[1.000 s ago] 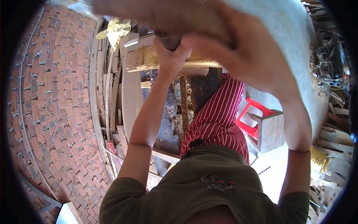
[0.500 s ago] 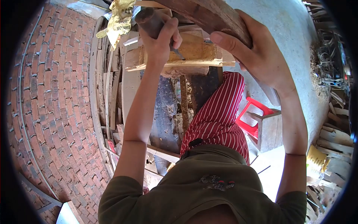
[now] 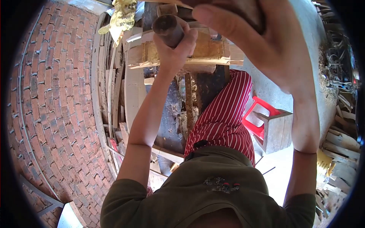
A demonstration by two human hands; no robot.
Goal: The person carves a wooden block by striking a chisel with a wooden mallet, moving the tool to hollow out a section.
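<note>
My left hand [image 3: 175, 47] is closed around the dark, round-topped handle of a chisel [image 3: 167, 28]. The chisel stands over a yellowish wooden workpiece [image 3: 213, 51], and its blade is hidden behind my fingers. Close to the camera, at the upper right, my right hand [image 3: 266, 49] grips a thick dark-brown wooden bar [image 3: 247, 13]. The bar is raised above the workpiece, and most of it lies outside the view or behind the hand. Under the workpiece is a worn dark bench [image 3: 165, 110].
A brick wall [image 3: 57, 102] runs along the left, with long wooden strips [image 3: 108, 76] beside it. A yellow printed bag [image 3: 123, 19] hangs at the upper left. Right of my striped trouser leg stand a red plastic stool [image 3: 254, 127] and a wooden box [image 3: 279, 131]. Scrap wood [image 3: 344, 140] lies far right.
My right hand and the wooden bar have risen closer to the camera. My left hand has shifted slightly right with the chisel, whose blade was visible on the workpiece before.
</note>
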